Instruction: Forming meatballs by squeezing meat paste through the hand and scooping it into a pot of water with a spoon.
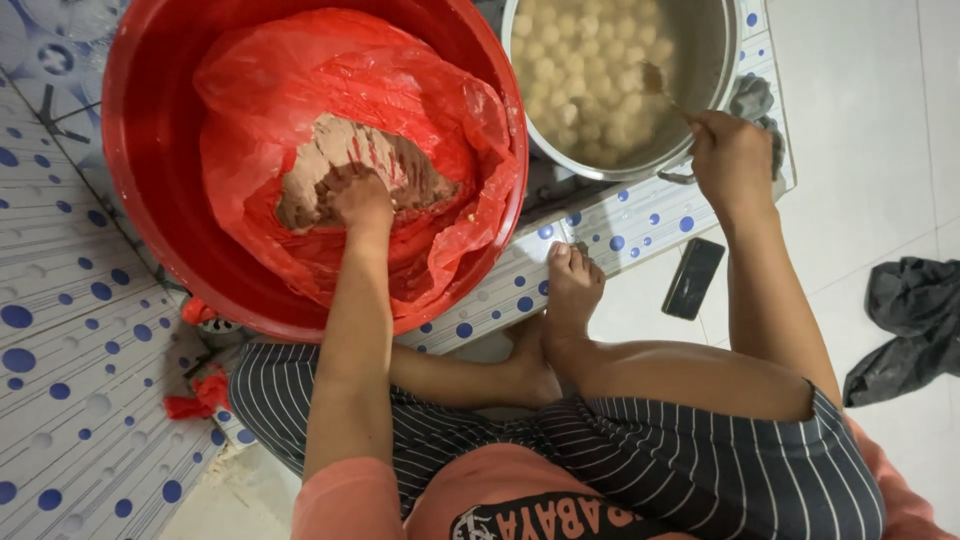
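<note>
Two hands: left hand [358,197] kneading sticky brown dough [345,165], right hand [730,155] stirring.

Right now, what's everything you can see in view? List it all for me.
basin: one, red, upper left
plastic bag: one, red, lining the basin
dough: one lump, brown, inside the bag
pot: one, metal, top centre
balls: many, pale, in the pot
spoon: one, in the pot
phone: one, black, on the floor
cloth: one, dark grey, right edge
left hand: in the dough
right hand: holding the spoon
</note>
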